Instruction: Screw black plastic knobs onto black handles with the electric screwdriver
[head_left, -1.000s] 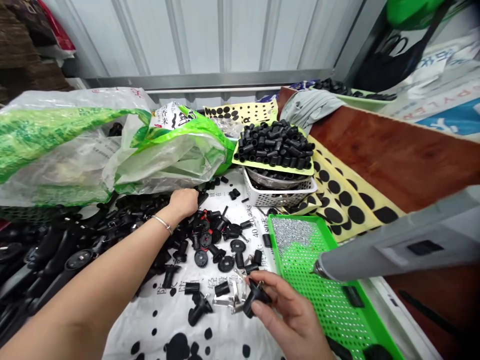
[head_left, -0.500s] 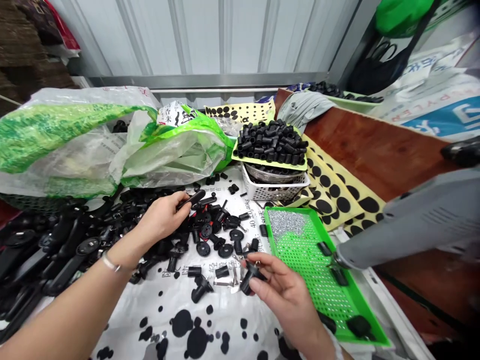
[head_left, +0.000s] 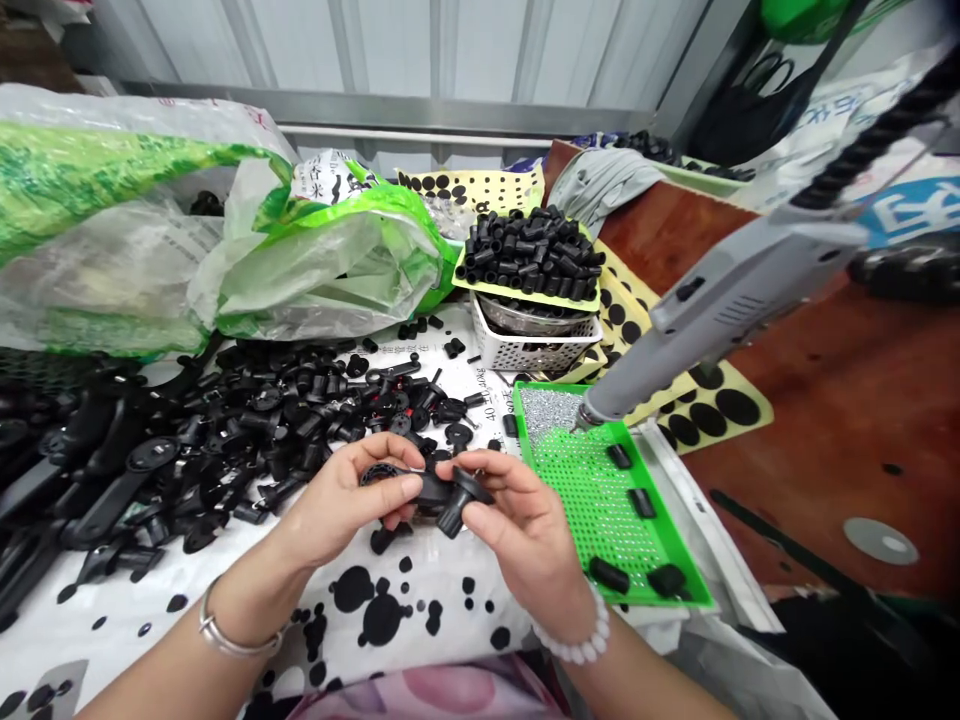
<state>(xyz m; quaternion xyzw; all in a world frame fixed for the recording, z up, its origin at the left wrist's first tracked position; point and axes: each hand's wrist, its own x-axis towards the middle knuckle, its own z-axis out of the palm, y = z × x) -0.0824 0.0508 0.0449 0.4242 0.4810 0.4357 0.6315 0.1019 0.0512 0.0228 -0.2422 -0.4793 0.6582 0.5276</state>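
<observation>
Both of my hands meet over the near middle of the table. My left hand [head_left: 341,510] is closed around a long black plastic arm [head_left: 430,490] with a round ribbed end. Thumb and fingers of my right hand [head_left: 517,530] pinch a black flanged knob [head_left: 456,508]. The knob lies against the arm's right end; whether the two are joined, I cannot tell. A large pile of black plastic parts [head_left: 292,400] spreads behind and left of my hands. A grey electric screwdriver [head_left: 675,330] hangs with its tip over the silvery screws [head_left: 551,405] in the green tray [head_left: 592,500].
Several black cylinders [head_left: 641,502] lie in the tray. Behind it, a yellow-green tray heaped with black sleeves [head_left: 529,255] rests above a white basket [head_left: 517,352]. Plastic bags [head_left: 322,270] fill the back left. Sheets of black round stickers [head_left: 720,410] lie right.
My left hand has come right and nearer with the black arm, meeting the knob in my right hand. The screwdriver has swung up and left, its tip now over the screws.
</observation>
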